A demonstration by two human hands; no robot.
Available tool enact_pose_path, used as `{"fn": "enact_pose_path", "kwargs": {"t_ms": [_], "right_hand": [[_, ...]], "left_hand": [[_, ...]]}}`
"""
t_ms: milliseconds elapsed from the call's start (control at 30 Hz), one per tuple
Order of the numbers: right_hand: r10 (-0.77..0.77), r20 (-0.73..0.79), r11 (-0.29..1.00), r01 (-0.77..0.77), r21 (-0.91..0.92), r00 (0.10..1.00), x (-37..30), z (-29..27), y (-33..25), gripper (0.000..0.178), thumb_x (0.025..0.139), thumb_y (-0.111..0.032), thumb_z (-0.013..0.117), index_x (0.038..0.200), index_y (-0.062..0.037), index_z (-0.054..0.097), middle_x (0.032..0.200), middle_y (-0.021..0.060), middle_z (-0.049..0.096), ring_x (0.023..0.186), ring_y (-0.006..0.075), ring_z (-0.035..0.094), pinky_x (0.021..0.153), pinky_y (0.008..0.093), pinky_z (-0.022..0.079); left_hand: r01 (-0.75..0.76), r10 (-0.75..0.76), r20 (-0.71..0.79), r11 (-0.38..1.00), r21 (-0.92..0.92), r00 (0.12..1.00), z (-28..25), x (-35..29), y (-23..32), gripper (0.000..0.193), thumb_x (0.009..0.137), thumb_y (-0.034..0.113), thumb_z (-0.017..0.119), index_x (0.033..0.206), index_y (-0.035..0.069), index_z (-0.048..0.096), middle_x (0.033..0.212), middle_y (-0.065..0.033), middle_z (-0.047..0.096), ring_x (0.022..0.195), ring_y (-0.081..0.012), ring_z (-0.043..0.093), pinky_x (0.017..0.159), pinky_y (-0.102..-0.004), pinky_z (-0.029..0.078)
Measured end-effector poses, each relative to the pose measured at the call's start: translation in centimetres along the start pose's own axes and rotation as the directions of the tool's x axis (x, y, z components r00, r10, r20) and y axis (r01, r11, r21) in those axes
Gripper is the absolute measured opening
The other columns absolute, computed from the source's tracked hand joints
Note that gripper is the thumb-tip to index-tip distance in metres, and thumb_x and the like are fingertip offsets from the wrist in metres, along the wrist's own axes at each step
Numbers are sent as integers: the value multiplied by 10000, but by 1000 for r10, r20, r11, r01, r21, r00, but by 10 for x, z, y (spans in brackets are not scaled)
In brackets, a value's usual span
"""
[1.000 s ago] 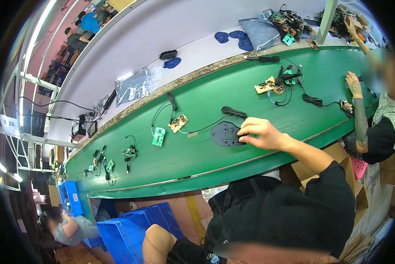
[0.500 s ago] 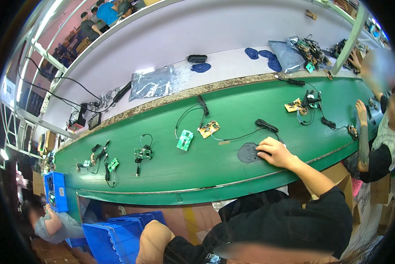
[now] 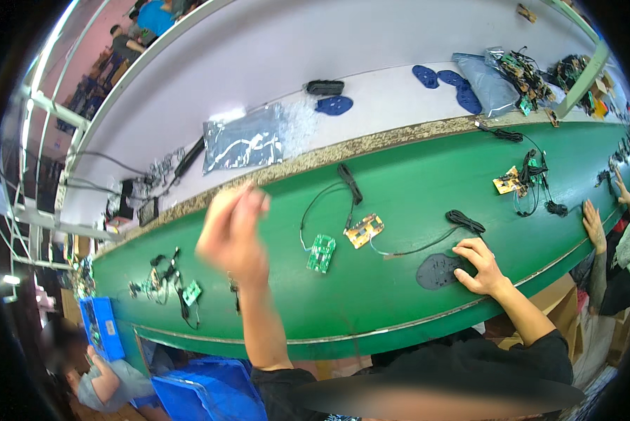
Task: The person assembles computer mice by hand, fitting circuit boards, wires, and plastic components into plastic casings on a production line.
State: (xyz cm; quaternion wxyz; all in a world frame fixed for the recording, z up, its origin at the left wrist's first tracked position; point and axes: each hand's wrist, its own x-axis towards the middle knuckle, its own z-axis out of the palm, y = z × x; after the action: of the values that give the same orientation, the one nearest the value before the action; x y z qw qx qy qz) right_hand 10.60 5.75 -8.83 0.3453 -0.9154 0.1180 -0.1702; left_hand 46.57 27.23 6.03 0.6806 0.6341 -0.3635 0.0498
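My left hand is raised over the left half of the green work surface. Its fingers look bent inward but are smeared by motion, and I cannot make out anything in them. My right hand rests at the right edge of a flat, dark grey oval plate, thumb and fingers apart, the thumb touching the plate. Just beyond it lies a coiled black cable, whose lead runs to an orange circuit board. Left of that board is a green circuit board.
More wired boards lie farther right and left. A raised ledge behind holds silvery bags, blue oval plates and a board heap. Blue bins stand at lower left. A co-worker's hand rests at far right.
My left hand has come up from near my lap to above the work surface. My right hand stays by the grey plate. The view has shifted, moving the scene right and down.
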Motion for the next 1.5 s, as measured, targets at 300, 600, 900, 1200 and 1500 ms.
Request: {"fn": "enact_pose_path", "kwargs": {"t_ms": [300,600,900,1200,1500], "right_hand": [[-126,-60,991,129,44,990,-2,13,14,391,824,-254,752,1124,-24,652,1133,158,622,1054,333,610,915,420,511],[-250,-153,968,252,-11,956,-20,19,20,354,868,-251,720,1115,-8,648,1133,154,618,1058,330,607,925,424,503],[-13,-450,955,145,259,893,-9,22,13,303,919,-167,688,1191,-37,663,1085,101,666,949,224,645,831,347,527],[385,-219,359,73,931,897,-10,23,-19,284,1034,-200,585,1198,7,688,917,32,694,795,84,622,731,259,541],[449,-188,319,40,947,873,-54,29,-9,141,959,-73,669,1046,32,705,959,102,728,857,174,694,793,321,574]], "left_hand": [[-255,-106,369,548,797,923,26,14,-241,161,842,154,690,882,16,762,964,-223,685,902,-398,651,833,-479,514],[-148,-97,233,530,835,968,51,27,-234,117,813,91,678,886,17,731,911,-226,694,861,-410,659,797,-476,528],[210,-182,456,978,-11,871,146,-25,-140,194,883,61,694,1054,-24,725,900,-45,709,819,-139,657,761,-279,539],[245,-50,558,928,-281,828,201,-200,10,159,918,-21,674,1070,-36,716,1049,-95,686,934,-150,634,837,-277,510],[8,10,450,999,-38,893,191,-244,-3,375,821,69,784,1175,-15,693,1081,-120,635,980,-217,593,864,-329,490]]}}
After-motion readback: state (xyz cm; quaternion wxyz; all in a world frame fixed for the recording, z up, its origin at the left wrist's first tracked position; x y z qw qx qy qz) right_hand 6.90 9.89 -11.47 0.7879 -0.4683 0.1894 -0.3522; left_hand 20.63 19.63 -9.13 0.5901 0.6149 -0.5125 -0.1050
